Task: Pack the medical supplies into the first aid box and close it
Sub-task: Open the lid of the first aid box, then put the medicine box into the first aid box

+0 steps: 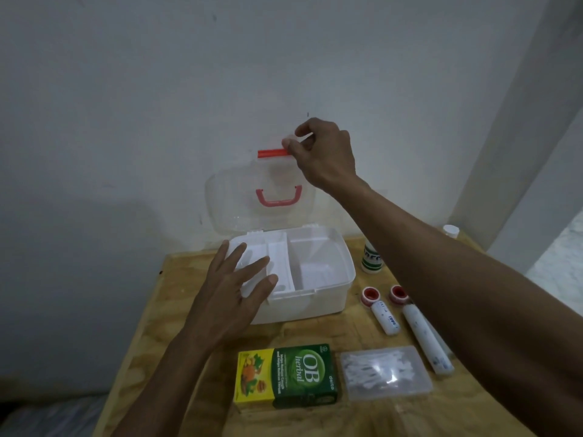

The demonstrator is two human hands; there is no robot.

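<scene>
A white first aid box (318,305) stands open on a wooden table (176,298), with a white inner tray (280,260) in its left half. Its clear lid (227,200), with a red handle (278,197), stands upright against the wall. My right hand (321,152) pinches the lid's top edge at the red latch (271,153). My left hand (239,279) hovers with fingers spread over the box's left front corner. On the table lie a green and yellow OB herbal carton (288,378), a clear case of cotton swabs (385,372), two white tubes (386,318) (426,339) and two red tape rolls (369,294) (398,293).
A green and white bottle (371,258) stands right of the box, partly behind my right arm. A white cap (451,231) shows at the table's far right corner. The wall rises directly behind the lid. The table's left edge drops to a dark floor.
</scene>
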